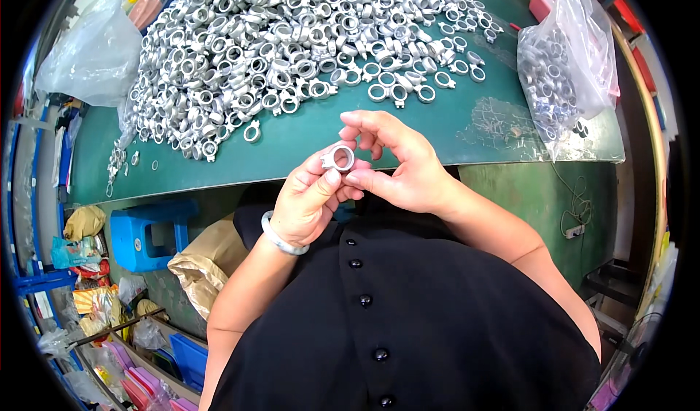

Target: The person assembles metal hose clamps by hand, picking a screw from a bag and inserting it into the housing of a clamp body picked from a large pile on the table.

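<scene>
Many rings (292,39) are crowding the table (266,159), its near edge lying mostly bare; there I'm watching the left grip (306,199) pinching one ring (332,159), the right grip (412,167) curving wide beside it.

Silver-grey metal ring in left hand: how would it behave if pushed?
The silver-grey metal ring looks solid-walled, so probably rigid. Being round, it might roll, but its protruding lug would likely stop it. Lying on the flat green tabletop, it may slide.
</scene>
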`<state>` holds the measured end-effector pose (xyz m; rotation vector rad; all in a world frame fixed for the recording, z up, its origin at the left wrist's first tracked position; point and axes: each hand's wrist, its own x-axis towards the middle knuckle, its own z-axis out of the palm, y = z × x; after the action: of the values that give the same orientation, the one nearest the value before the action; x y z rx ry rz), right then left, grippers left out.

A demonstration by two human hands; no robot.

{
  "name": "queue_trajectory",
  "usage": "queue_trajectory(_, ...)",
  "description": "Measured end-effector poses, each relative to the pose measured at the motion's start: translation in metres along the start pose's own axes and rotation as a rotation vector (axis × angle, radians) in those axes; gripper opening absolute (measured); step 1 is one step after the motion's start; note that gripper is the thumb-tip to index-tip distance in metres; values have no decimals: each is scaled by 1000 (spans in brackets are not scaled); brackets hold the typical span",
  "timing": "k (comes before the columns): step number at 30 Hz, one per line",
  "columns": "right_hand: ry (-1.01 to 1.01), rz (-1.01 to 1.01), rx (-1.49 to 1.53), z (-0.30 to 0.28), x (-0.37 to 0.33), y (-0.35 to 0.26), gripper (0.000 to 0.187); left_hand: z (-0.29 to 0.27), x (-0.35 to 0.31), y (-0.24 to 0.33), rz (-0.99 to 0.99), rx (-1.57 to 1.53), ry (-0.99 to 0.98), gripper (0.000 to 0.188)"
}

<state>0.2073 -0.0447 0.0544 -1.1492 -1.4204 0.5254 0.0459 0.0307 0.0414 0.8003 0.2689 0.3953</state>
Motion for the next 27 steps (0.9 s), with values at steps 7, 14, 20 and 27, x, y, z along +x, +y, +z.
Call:
queue_trajectory(7,-28,-9,-25,-1,0,0,50,-2,0,-2,1,-29,-10,38)
queue_trajectory(14,-37,12,12,-2,-2,2,49,-7,1,-3,-3,-74,-78,40)
queue_trajectory(20,-63,13,19,-2,-3,3,49,-12,3,-4,30,10,-91,39)
queue_trajectory(27,-66,6,-21,-2,-2,2,43,-7,2,-1,84,285,1,34)
